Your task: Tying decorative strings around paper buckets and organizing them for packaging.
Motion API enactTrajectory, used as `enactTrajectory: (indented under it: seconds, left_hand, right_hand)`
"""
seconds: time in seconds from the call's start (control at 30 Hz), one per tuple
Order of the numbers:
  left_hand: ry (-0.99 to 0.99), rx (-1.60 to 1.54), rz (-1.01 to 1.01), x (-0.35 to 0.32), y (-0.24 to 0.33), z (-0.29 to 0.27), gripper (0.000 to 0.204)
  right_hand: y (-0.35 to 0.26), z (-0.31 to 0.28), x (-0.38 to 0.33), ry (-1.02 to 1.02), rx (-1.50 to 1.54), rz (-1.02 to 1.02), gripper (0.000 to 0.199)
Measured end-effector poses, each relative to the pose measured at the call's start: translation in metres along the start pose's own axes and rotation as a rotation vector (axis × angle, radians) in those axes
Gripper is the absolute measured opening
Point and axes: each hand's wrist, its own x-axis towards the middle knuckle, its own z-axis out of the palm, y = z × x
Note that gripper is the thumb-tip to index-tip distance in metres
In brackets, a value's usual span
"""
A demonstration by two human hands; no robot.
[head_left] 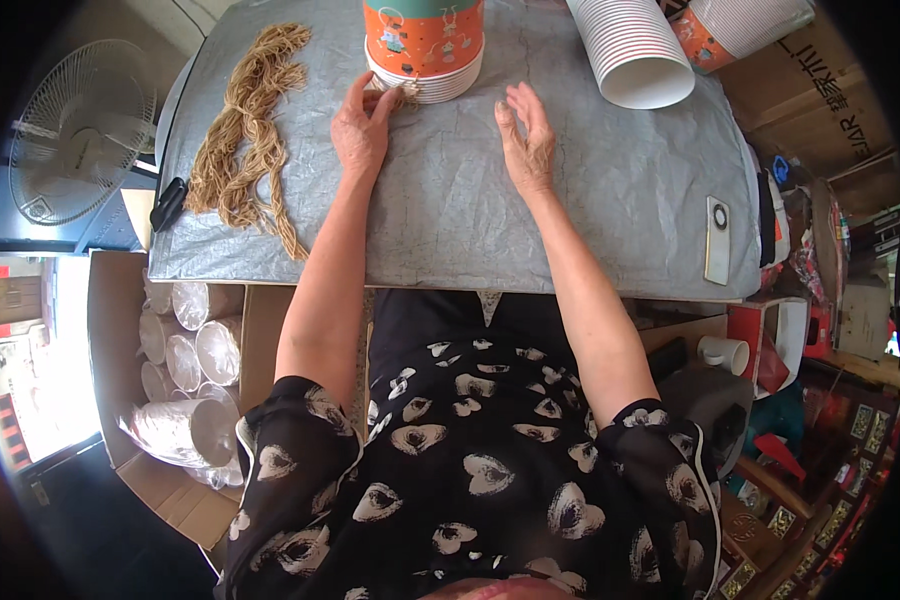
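At the far edge of the view, a stack of nested paper tubs shows an orange and green printed wall, its white rims toward me; its top is cut off. My left hand is at the left of those rims, thumb and fingers closed on a bit of tan twine lying against them. My right hand hovers to the right of the stack, empty, fingers stretched and apart from the tubs. Left of my left arm lies a loose bundle of tan twine.
A grey sheet covers the table. White stacked cups lie far right, beside another wrapped orange stack. Black-handled scissors sit at the left edge, a flat white bar at right. Below left, a carton holds several wrapped cup stacks.
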Motion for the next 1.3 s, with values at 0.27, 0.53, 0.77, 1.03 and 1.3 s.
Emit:
enactTrajectory:
  seconds: [0.27, 0.53, 0.77, 1.03, 1.3]
  left_hand:
    - [-0.017, 0.085, 0.133, -0.008, 0.008, 0.001, 0.034]
    - [-0.151, 0.094, 0.170, -0.002, -0.010, -0.002, 0.013]
    - [-0.062, 0.147, 0.456, -0.005, 0.011, -0.014, 0.018]
    - [-0.184, 0.299, 0.396, -0.010, 0.032, -0.012, 0.020]
    - [-0.413, -0.130, 0.158, -0.043, 0.080, -0.040, 0.022]
  right_hand:
    - [-0.001, -0.003, -0.001, -0.003, -0.177, -0.113, 0.038]
    - [0.003, 0.001, -0.002, -0.014, -0.241, -0.174, 0.027]
    - [-0.007, 0.026, -0.028, 0.039, 0.097, 0.088, 0.039]
    - [-0.027, 0.020, -0.038, 0.005, 0.779, 0.600, 0.053]
    - [-0.055, 0.023, -0.060, -0.004, 1.073, 0.620, 0.048]
